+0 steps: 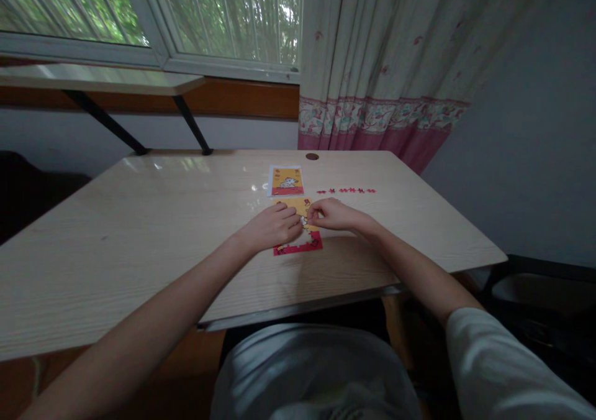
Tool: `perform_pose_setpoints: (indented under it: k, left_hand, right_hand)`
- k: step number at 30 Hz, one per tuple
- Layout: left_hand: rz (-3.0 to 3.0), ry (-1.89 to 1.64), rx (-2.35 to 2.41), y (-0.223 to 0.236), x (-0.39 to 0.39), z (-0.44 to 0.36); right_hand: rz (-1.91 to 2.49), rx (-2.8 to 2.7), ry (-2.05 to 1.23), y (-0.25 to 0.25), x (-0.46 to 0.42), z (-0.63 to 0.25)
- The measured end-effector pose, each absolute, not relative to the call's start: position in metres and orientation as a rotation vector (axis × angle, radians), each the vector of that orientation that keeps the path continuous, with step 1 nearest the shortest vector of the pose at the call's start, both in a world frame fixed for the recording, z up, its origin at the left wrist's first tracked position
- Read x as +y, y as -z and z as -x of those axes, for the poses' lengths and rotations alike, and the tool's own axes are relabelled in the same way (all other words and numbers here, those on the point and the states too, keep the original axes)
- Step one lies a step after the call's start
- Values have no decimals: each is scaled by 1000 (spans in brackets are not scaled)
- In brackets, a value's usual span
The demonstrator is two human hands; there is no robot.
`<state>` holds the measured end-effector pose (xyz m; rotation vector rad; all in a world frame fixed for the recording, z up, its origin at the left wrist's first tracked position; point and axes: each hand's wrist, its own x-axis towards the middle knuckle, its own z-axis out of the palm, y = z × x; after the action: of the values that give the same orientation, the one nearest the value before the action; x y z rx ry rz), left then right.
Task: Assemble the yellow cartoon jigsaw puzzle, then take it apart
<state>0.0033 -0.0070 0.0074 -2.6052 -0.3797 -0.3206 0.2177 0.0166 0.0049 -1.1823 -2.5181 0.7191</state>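
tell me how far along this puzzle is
Partly built: the puzzle already shows joined yellow sections and a red bottom edge. The left hand and right hand are working at its middle; whether either grip has a piece is hidden. Left to fit, apparently: the row of loose reddish pieces and the gap above that edge.

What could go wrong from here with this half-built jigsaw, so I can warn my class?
The left hand lies over the jigsaw puzzle, so a push might shift the joined part around its gap. The loose puzzle pieces sit in a row just beyond the right hand, where a careless reach could scatter them. They are mostly red and look alike, so one might be tried in the wrong spot.
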Motion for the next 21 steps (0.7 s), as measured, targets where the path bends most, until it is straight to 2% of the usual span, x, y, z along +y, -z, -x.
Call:
perform_pose_setpoints:
  k: [15, 21]
  left_hand:
    - [2578, 299, -434, -5, -6, -1]
    - [2535, 348, -434, -3, -4, -2]
  right_hand:
    - [1203, -2540, -697, -7, 14, -218]
    - [1244, -2632, -479, -11, 6, -215]
